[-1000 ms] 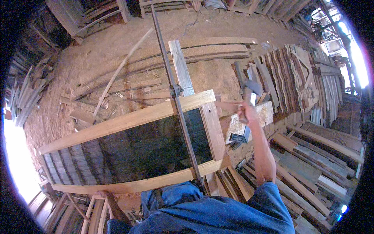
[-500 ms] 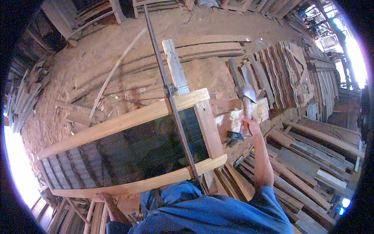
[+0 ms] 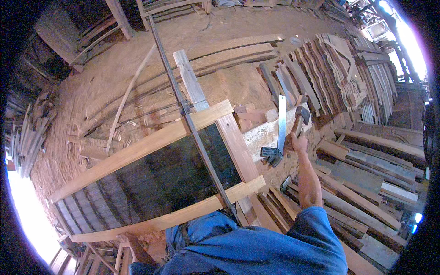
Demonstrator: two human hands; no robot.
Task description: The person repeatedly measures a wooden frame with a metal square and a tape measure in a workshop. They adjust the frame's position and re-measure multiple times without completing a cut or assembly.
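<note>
My right hand [image 3: 300,143] is closed around the wooden handle of a hammer [image 3: 302,114], low over a pale, rough block [image 3: 261,136]. Beside it, to the left, a try square [image 3: 282,123] shows its bright metal blade and dark stock. A pale wooden frame [image 3: 151,156] lies in front of me, with a dark area between its rails. Across its right part runs a long metal bar clamp [image 3: 200,145]. My left hand [image 3: 127,239] is at the frame's near rail, towards the left; its fingers are too indistinct to read.
A grey-brown board [image 3: 190,79] juts out beyond the frame. Long planks [image 3: 229,54] lie on the dusty ground farther off. Rough-edged boards [image 3: 316,68] are laid side by side at the far right. Several timber lengths [image 3: 362,183] lie near my right arm.
The hammer has shifted slightly right and tilted, uncovering the square's blade. My right hand has moved a little right with it. The whole view has turned slightly.
</note>
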